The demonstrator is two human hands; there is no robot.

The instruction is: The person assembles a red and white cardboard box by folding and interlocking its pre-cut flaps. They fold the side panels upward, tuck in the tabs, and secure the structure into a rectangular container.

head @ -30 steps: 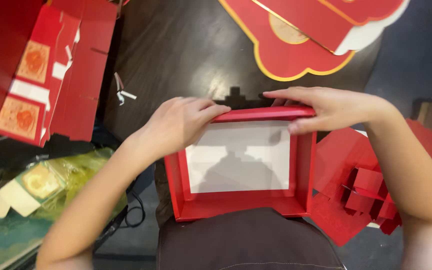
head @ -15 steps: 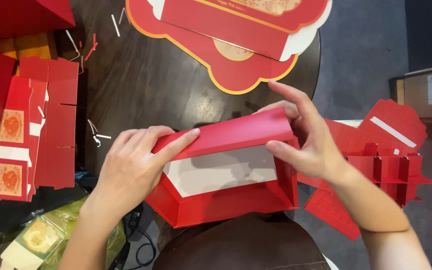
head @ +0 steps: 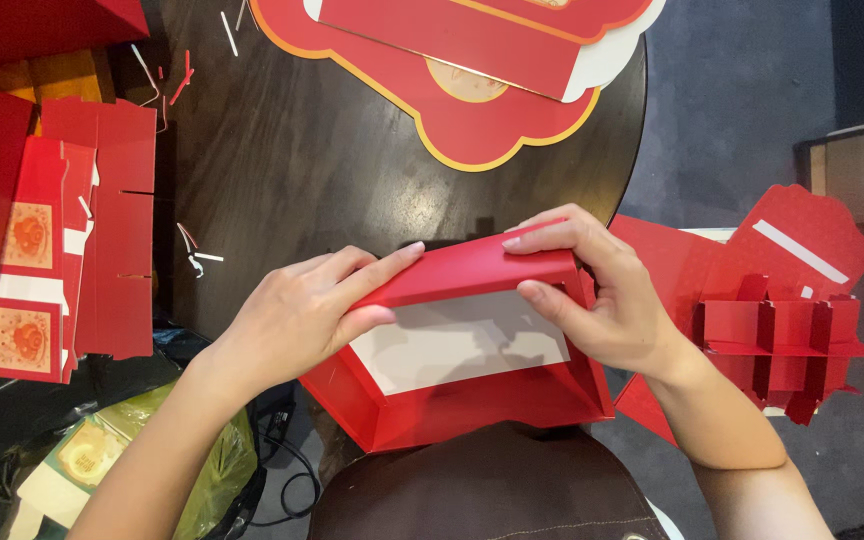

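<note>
Red box (head: 472, 385) sitting at the near edge of the round table (head: 332, 170); left hand (head: 307, 310) and right hand (head: 602, 295) are both pinching its folded far wall, fingers pressed together on top.

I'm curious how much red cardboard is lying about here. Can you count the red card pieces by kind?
Red box tray held by left hand and right hand: 1
Scalloped flat sheets on the table: 1 stack, count unclear
Folded flat pieces at left: 1 pile
Divider insert at right: 1
Total: 4 groups
</note>
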